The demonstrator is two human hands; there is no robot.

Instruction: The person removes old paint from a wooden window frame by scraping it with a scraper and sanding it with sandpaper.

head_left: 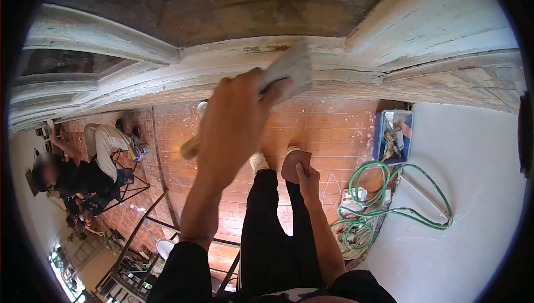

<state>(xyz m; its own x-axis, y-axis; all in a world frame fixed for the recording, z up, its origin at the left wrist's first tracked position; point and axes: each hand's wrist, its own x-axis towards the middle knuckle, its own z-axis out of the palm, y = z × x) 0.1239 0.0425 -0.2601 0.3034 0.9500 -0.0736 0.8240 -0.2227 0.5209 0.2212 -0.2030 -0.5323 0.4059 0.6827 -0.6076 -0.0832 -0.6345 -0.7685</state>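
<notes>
My left hand (pixel 236 119) is raised to the window frame, its fingers wrapped round a brush-like tool with a wooden handle (pixel 190 147) and a pale, motion-blurred head (pixel 289 72). That head overlaps the worn, whitish sill (pixel 328 47) below the dark glass; whether it touches cannot be told. Lower down, in front of my legs, my right hand (pixel 307 180) pinches a brown piece of sandpaper (pixel 295 165) between thumb and fingers.
A blue bin (pixel 380 136) with tools stands by the wall at right, near a coiled green hose (pixel 384 212). At left a seated person (pixel 83 172) reaches toward the frame. Metal bars (pixel 142 222) cross the lower left. Paint flakes dot the tiled floor (pixel 334 130).
</notes>
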